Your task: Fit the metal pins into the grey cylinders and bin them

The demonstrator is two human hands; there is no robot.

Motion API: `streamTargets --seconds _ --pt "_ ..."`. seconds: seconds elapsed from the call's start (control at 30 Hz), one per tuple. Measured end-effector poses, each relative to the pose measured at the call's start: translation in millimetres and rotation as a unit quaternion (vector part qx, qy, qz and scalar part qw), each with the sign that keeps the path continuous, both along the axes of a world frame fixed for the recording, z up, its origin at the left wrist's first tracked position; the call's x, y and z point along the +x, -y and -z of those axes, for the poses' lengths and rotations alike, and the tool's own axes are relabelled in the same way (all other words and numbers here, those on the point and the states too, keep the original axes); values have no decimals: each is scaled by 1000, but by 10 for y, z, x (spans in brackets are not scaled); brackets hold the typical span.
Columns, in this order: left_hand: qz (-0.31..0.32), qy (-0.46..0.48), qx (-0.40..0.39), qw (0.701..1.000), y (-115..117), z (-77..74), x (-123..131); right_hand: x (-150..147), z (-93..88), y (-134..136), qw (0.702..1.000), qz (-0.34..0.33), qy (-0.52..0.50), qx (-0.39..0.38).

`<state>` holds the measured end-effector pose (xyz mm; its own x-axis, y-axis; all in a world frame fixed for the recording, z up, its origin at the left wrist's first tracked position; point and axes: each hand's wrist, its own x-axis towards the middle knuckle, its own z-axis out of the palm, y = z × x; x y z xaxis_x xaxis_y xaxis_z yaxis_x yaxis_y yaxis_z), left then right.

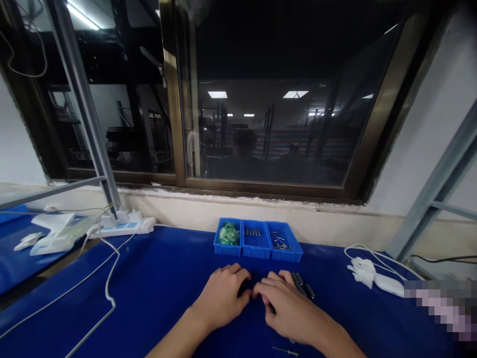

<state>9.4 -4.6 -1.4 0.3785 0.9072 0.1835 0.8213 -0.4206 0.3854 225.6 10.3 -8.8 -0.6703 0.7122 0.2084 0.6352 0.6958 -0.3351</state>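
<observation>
My left hand point(223, 296) is low over the blue table, its fingers curled and its thumb bent towards the index finger. A dark gap shows between them, and whatever it holds cannot be made out. Close beside it, my right hand point(286, 308) has its fingers bent inward, pointing at the left one. Its grip is hidden under the fingers. Several dark cylindrical parts point(308, 291) lie against the far side of my right hand. A thin metal pin-like piece point(285, 351) rests near the bottom edge, below the right wrist.
Three joined blue bins stand by the wall: the left bin point(227, 252) holds a green bag, the middle bin point(257, 252) short cylinders, the right bin point(286, 256) thin metal pieces. A power strip point(128, 227) and white cables lie left. Crumpled white material point(362, 271) lies right.
</observation>
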Motion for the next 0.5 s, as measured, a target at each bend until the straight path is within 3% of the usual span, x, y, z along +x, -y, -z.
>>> streamTargets --seconds 0.3,0.5 --pt "24 50 11 998 29 -66 -4 -105 -220 -16 991 6 -129 -18" --pt "65 134 -6 989 27 -62 15 -169 -214 -3 958 -5 -281 -47"
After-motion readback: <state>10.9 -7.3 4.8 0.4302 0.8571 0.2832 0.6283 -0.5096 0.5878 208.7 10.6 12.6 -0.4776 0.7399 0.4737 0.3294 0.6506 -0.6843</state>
